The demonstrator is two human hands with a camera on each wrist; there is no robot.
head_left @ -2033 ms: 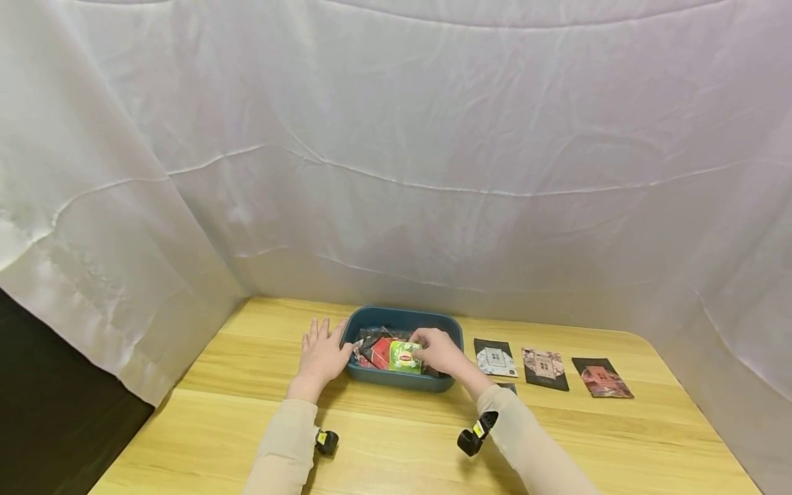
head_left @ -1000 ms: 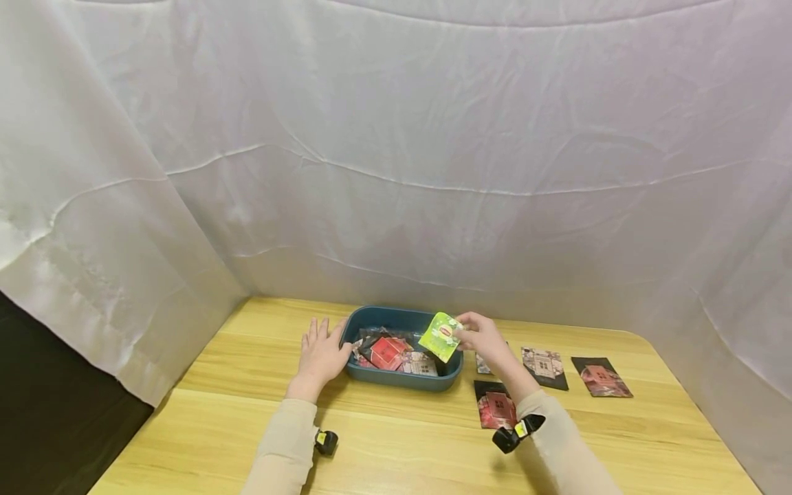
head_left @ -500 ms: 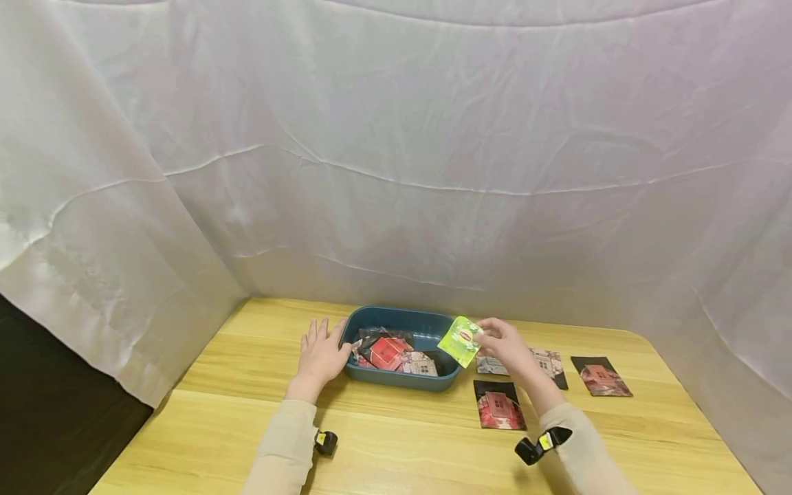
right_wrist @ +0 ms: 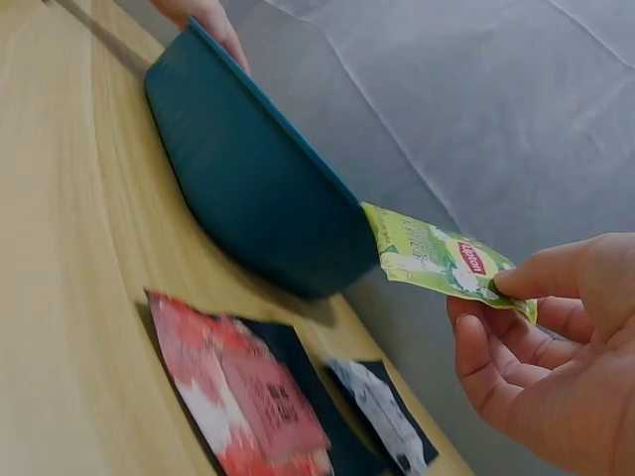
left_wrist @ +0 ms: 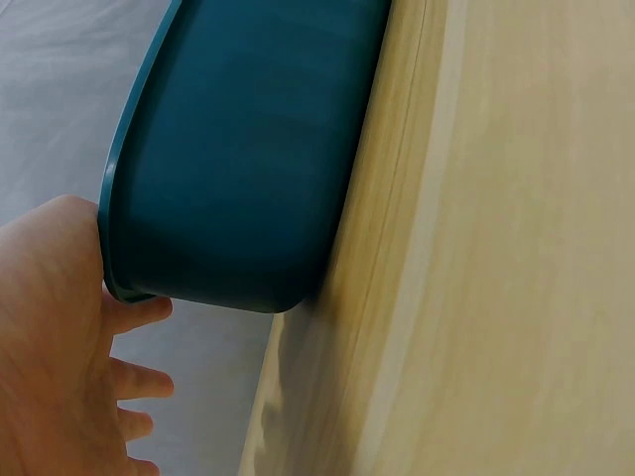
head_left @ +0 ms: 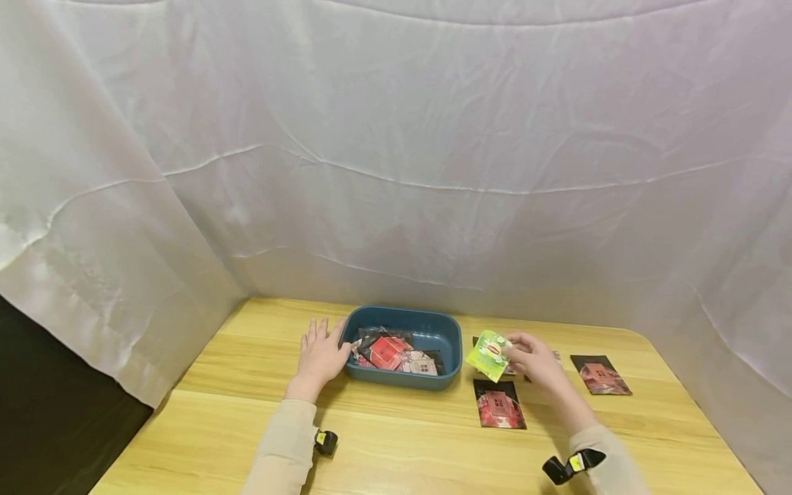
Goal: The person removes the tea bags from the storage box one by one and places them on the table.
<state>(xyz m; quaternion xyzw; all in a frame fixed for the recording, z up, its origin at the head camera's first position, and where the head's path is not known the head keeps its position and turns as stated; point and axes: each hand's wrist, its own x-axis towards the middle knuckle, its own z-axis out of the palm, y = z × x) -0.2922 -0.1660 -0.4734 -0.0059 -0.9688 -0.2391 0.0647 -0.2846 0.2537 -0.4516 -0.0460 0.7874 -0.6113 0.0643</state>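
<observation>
My right hand [head_left: 537,359] pinches a green tea bag sachet [head_left: 485,359] by one edge, thumb on its printed face in the right wrist view. The sachet is raised to the right of a blue plastic bin [head_left: 396,379], overlapping a white-and-black sachet [right_wrist: 382,415] in the head view. My left hand [head_left: 320,356] rests at the bin's left end with fingers straight and spread and the thumb at the rim. Inside the bin lie several packets, among them a red sachet [head_left: 385,352] and a beige-and-black sachet [head_left: 422,364].
On the wooden table [head_left: 396,440], a red-and-black sachet [head_left: 500,405] lies in front, right of the bin. Another dark red sachet [head_left: 601,377] lies farther right. A further sachet is mostly hidden behind my right hand. A pale curtain [head_left: 396,172] stands behind the table.
My right hand has lifted the green tea bag sachet out of the bin and carried it right, past the rim. The left hand and the bin have stayed in place.
</observation>
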